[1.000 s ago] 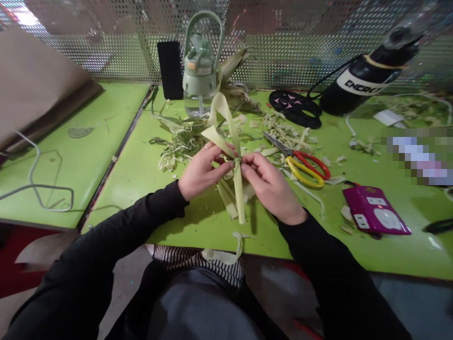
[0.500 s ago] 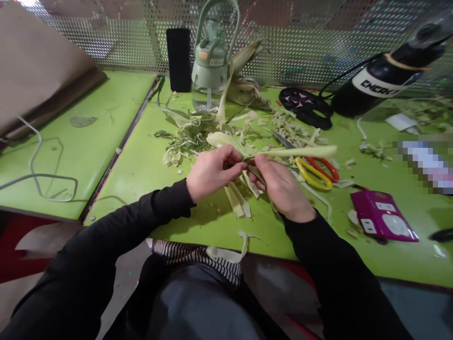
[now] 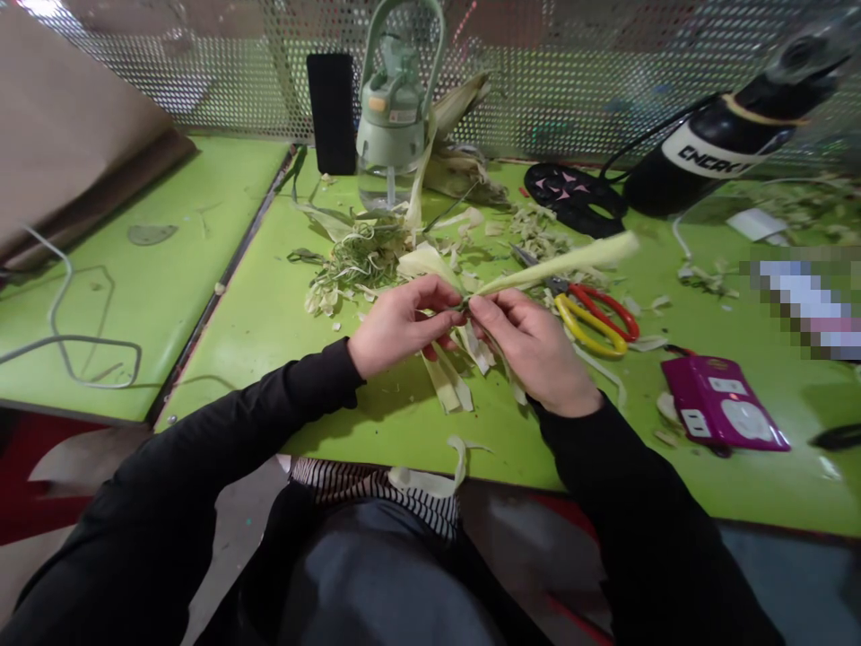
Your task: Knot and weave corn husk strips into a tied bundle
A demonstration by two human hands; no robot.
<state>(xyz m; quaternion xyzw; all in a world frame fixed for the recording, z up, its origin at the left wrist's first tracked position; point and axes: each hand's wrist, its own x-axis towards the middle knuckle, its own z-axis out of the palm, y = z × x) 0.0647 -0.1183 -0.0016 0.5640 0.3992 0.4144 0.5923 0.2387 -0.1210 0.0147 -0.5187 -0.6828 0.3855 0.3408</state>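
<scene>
My left hand (image 3: 402, 325) and my right hand (image 3: 534, 350) meet over the green table (image 3: 269, 305), both pinched on a bundle of pale corn-husk strips (image 3: 464, 359). One long husk strip (image 3: 565, 260) sticks out to the right from between my fingers, above the scissors. Shorter strip ends hang down below my hands toward the table. Both sleeves are black.
Red-and-yellow scissors (image 3: 592, 314) lie just right of my hands. A pile of husk scraps (image 3: 356, 260), a green water jug (image 3: 394, 117), a black phone (image 3: 332, 112), a black bottle (image 3: 726, 148) and a magenta device (image 3: 721, 413) sit around. A white cable (image 3: 73, 341) lies on the left table.
The long strip that stood upright a second ago now lies folded over to the right. My hands stayed close together at the bundle's knot.
</scene>
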